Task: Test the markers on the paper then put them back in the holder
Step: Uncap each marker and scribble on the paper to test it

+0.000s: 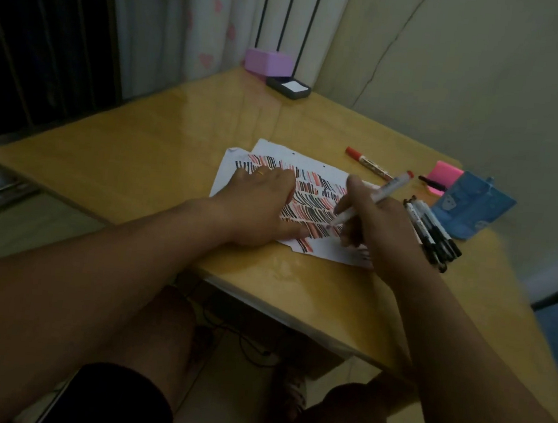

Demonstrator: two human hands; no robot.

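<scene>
In the head view the left grip (pixel 264 206) lies spread flat on the paper (pixel 267 149) near the desk's (pixel 173 152) front edge, I judge to stop it sliding. The right grip (pixel 379 228) is clamped on a red marker (pixel 371 200), tip on the sheet. Loose black markers (pixel 434 231) lie between that grip and the blue holder (pixel 474 211) at the right edge, crowding my return path.
</scene>
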